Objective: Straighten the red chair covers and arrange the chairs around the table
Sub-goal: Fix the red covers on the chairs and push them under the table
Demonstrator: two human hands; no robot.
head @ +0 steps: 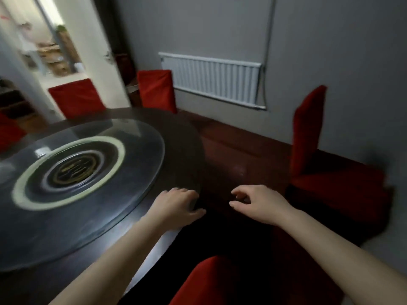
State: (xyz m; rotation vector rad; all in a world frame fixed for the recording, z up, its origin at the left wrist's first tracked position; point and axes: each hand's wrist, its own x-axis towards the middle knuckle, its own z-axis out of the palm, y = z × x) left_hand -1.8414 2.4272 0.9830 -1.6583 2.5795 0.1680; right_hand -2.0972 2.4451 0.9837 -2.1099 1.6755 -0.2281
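A round dark wooden table carries a glass turntable. My left hand rests on the table's near right rim with relaxed fingers. My right hand hovers beside it over the dark floor, fingers loosely curled, holding nothing. A red-covered chair stands to the right by the wall, away from the table. The red back of another chair shows right below me. Two more red-covered chairs stand at the table's far side, and a red edge shows at the left.
A white radiator hangs on the grey wall behind the table. An open white door at the back left leads to a bright room. Reddish-brown floor lies between the table and the right chair.
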